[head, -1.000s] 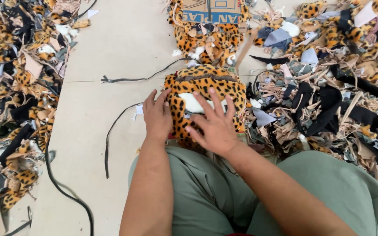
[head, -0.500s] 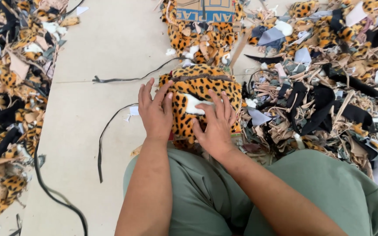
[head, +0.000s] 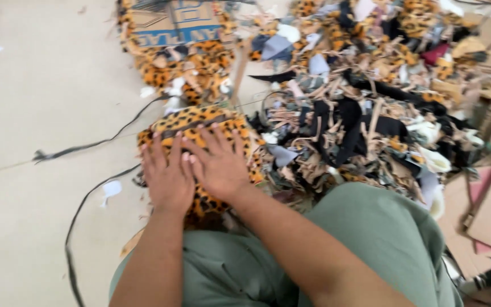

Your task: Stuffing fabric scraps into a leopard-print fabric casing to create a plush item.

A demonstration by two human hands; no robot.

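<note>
Both hands, left hand (head: 167, 177) and right hand (head: 218, 165), lay flat and open, side by side on the leopard-print fabric piece (head: 194, 126); neither grip closed on it.

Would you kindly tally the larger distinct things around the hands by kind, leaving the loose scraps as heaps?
Hands: 2, left hand and right hand, both flat on the leopard-print plush piece
Leopard-print plush piece: 1
Printed cardboard piece: 1
Black straps on the floor: 2
Scrap heap: 1
Total: 7
</note>
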